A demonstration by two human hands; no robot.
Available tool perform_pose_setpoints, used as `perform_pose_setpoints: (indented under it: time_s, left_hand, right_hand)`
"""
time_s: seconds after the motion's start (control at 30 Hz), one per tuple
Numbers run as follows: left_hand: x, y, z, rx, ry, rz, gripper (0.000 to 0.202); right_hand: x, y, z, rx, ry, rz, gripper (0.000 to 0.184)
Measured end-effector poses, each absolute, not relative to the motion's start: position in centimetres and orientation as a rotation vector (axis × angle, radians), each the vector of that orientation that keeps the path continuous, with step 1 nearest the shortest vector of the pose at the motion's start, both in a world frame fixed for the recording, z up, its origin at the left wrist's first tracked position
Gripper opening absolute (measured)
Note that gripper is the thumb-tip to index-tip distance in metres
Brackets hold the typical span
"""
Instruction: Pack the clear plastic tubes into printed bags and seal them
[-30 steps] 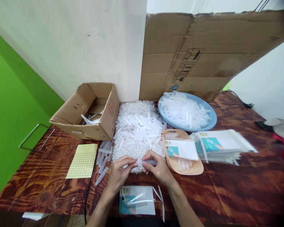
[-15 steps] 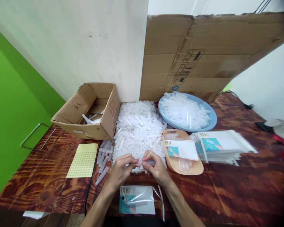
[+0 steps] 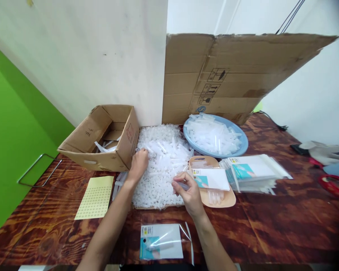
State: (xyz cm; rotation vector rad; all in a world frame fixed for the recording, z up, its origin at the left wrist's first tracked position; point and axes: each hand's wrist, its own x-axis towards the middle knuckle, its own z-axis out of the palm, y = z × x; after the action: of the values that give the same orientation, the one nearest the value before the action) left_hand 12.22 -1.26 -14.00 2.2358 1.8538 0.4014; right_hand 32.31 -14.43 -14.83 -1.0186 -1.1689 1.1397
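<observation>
- Small clear plastic tube (image 3: 183, 184): pinched between thumb and fingers of right hand (image 3: 190, 194), held just above the near right edge of the pile of clear plastic pieces (image 3: 161, 165).
- Right hand: fingers closed on the tube, wrist angled in from lower right, just beside the tan tray (image 3: 214, 197).
- Left hand (image 3: 138, 163): arm stretched forward, palm down, fingers curled onto the pile's far left part, near the cardboard box (image 3: 107, 137); cannot tell whether they grip anything.
- Table (image 3: 271, 222): packaged bag (image 3: 161, 241) at near edge; yellow sheet (image 3: 96, 196) to the left; blue basin (image 3: 214, 133) behind the tray.
</observation>
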Motion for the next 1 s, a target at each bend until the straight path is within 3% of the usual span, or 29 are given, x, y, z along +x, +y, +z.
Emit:
perform_pose_setpoints:
  time_s: [0.47, 0.8, 1.0]
  left_hand:
    - [13.2, -0.7, -16.0, 2.451, 1.871, 0.136, 0.026]
    - [12.4, -1.9, -14.8, 2.473, 1.772, 0.428, 0.018]
    - [12.0, -8.7, -14.5, 2.412, 1.375, 0.649, 0.013]
  right_hand:
    - [33.2, -15.3, -15.0, -1.004, -1.102, 1.084, 0.016]
    - [34.6, -14.7, -14.7, -1.115, -1.277, 0.816, 0.007]
    - [34.5, -14.7, -14.1, -1.104, -1.485, 0.72, 0.012]
